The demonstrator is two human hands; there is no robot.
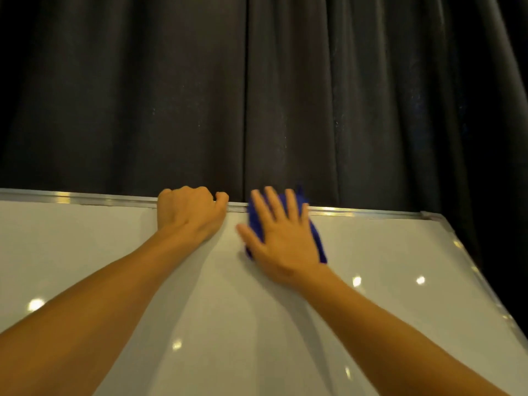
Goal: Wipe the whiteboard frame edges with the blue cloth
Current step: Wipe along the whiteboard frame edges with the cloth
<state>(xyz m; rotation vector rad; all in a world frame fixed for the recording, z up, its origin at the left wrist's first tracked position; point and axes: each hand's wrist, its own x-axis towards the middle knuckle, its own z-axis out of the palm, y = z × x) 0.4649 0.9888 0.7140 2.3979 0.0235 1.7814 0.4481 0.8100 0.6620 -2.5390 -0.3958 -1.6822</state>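
Observation:
A whiteboard [114, 252] with a silver metal frame [371, 213] fills the lower half of the view. My left hand [190, 212] curls over the top frame edge near its middle, fingers hooked behind it. Just to the right, my right hand [281, 235] lies flat with fingers spread, pressing the blue cloth [317, 238] against the board and the top frame edge. The cloth is mostly hidden under the palm; its blue shows between the fingers and along the hand's right side. The right hand is slightly blurred.
Dark grey curtains [257, 95] hang close behind the board's top edge. The frame's top right corner [428, 216] sits at the right, and the right frame edge [485, 287] runs down toward the lower right. Ceiling lights reflect on the board.

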